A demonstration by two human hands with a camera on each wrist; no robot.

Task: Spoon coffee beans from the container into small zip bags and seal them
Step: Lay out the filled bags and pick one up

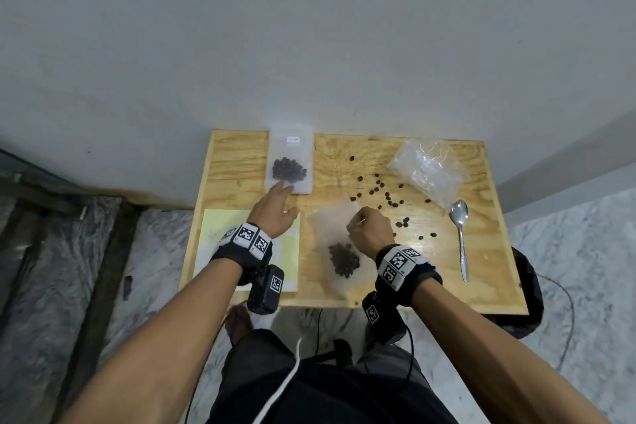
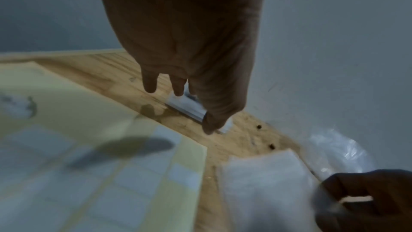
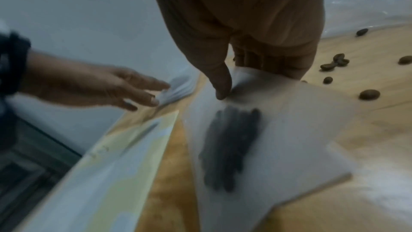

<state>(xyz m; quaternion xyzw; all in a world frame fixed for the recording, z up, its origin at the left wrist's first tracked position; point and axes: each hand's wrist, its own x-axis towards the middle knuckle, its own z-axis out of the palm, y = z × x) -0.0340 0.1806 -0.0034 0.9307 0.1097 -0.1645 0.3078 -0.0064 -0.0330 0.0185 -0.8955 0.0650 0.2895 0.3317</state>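
Note:
Two small frosted zip bags hold dark coffee beans. The far bag [image 1: 290, 162] lies flat at the table's back left; my left hand [image 1: 275, 206] reaches to it with straight fingers [image 2: 209, 123] touching its near edge [image 2: 189, 108]. The near bag [image 1: 339, 248] [image 3: 256, 130] is in the middle, and my right hand [image 1: 370, 227] pinches its top edge between thumb [image 3: 220, 85] and curled fingers. Loose coffee beans [image 1: 378, 189] [image 3: 369, 94] are scattered over the wood. A metal spoon [image 1: 461, 237] lies at the right.
A crumpled clear plastic bag [image 1: 426, 172] lies at the back right of the small wooden table [image 1: 488, 286]. A pale yellow sheet [image 1: 213, 244] [image 2: 89, 147] covers the front left. A grey wall stands right behind the table.

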